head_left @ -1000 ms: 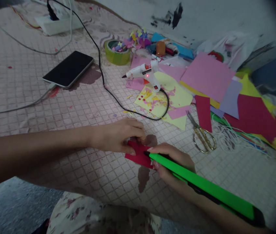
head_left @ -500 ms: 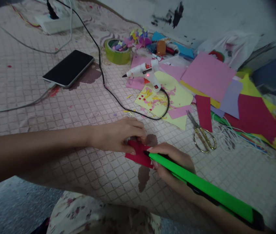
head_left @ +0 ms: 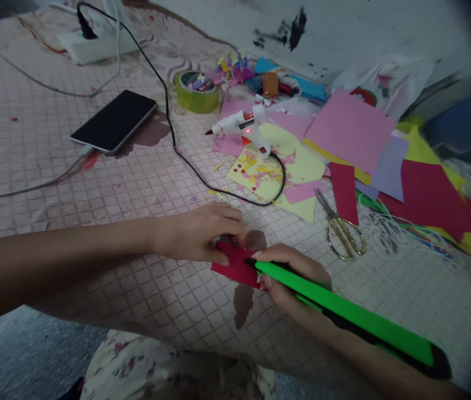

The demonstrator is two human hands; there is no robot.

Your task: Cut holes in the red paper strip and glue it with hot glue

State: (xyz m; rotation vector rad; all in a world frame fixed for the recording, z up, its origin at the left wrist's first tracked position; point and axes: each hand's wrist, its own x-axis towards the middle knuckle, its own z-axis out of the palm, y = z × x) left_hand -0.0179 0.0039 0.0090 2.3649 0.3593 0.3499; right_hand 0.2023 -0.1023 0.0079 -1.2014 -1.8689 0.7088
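A small piece of red paper (head_left: 239,264) lies on the quilted cloth (head_left: 169,300) in front of me. My left hand (head_left: 204,232) is closed on its upper left part, thumb on the paper and fingers curled. From the right, my right hand (head_left: 297,278) grips a bright green tool (head_left: 344,308) with black parts, like a pen or cutter. Its dark tip touches or hovers just over the paper; which one I cannot tell. The fingertips of my right hand are at the paper's right edge.
Gold-handled scissors (head_left: 344,239) lie to the right, beside tangled white string (head_left: 389,233). Beyond are a white glue gun (head_left: 244,123) on coloured papers, green tape (head_left: 197,100), a phone (head_left: 114,122) and a power strip (head_left: 94,47). A black cord crosses the cloth.
The view has shifted slightly. Both hands, the red paper and the green tool hold nearly the same positions, the tool's far end a little higher.
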